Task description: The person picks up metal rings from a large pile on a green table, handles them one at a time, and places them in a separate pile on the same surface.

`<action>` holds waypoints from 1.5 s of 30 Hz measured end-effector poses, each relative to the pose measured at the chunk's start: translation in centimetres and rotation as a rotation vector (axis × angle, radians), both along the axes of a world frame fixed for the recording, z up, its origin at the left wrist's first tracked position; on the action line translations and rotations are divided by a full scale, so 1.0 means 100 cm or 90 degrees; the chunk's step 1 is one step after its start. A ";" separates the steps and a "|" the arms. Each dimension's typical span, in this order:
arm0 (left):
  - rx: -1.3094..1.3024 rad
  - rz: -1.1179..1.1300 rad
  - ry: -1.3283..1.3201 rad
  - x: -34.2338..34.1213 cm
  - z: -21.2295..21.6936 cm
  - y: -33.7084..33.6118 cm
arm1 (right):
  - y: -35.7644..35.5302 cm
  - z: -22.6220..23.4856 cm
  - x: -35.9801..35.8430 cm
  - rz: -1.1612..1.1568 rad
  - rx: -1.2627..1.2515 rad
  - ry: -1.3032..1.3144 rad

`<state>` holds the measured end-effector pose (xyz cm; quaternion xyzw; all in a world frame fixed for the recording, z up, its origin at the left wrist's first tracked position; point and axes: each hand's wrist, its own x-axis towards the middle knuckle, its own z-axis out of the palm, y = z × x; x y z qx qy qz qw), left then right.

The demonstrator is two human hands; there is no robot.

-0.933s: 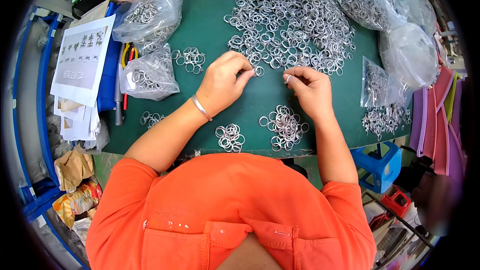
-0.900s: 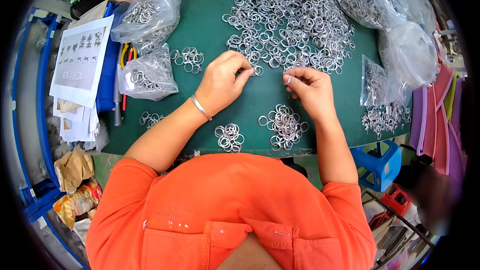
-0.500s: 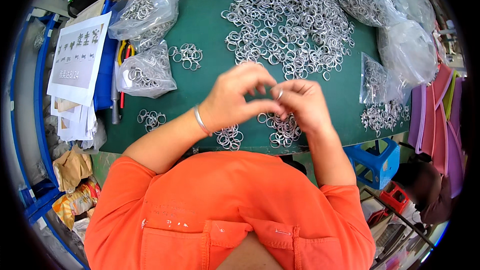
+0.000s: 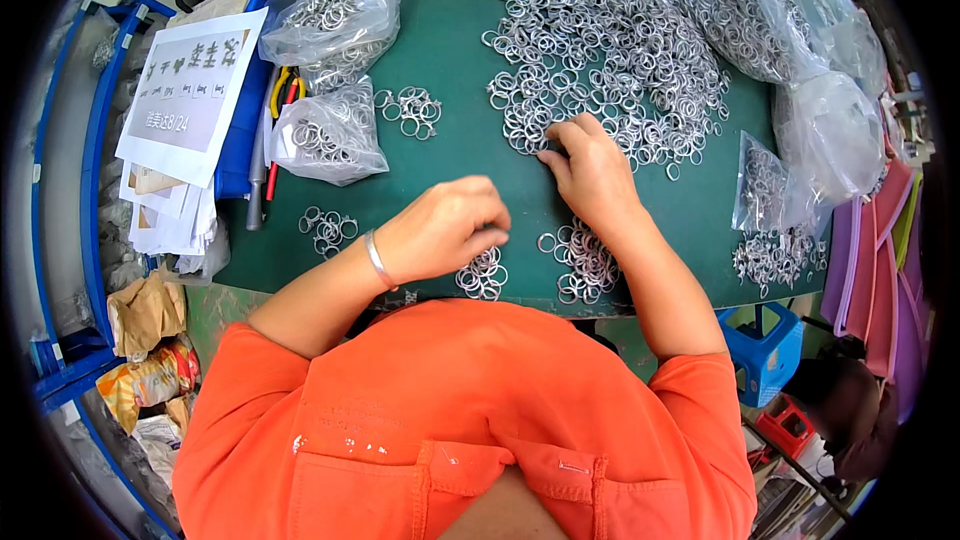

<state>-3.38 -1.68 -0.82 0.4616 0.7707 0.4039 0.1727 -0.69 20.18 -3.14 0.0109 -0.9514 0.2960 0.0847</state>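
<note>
My right hand [image 4: 592, 172] reaches to the near edge of a wide heap of grey metal rings [image 4: 600, 60], its thumb and forefinger closed on a ring there. Fingers curled toward the thumb, my left hand [image 4: 448, 228] hovers just beyond a small pile of rings [image 4: 483, 275]. Whatever its slightly blurred fingertips hold cannot be made out. Another small ring pile [image 4: 587, 265] lies beside my right forearm. A few rings [image 4: 328, 230] rest left of my left forearm, and another loose cluster [image 4: 410, 112] lies farther off.
Clear bags of rings [image 4: 330, 135] line the left side of the green table [image 4: 440, 35]. Pliers [image 4: 282, 90] and printed sheets [image 4: 190, 90] lie by them. More bags [image 4: 830, 135] and small metal parts [image 4: 775, 258] are at right. A blue stool [image 4: 765, 350] stands below; a person [image 4: 865, 420] is nearby.
My hands have parted. The right has moved away from me to the big heap's edge; the left has drawn back toward the small pile. The view has shifted slightly.
</note>
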 end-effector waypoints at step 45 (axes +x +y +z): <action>0.023 0.084 0.183 -0.054 -0.034 0.060 | -0.034 -0.132 0.388 -0.863 -0.971 -0.430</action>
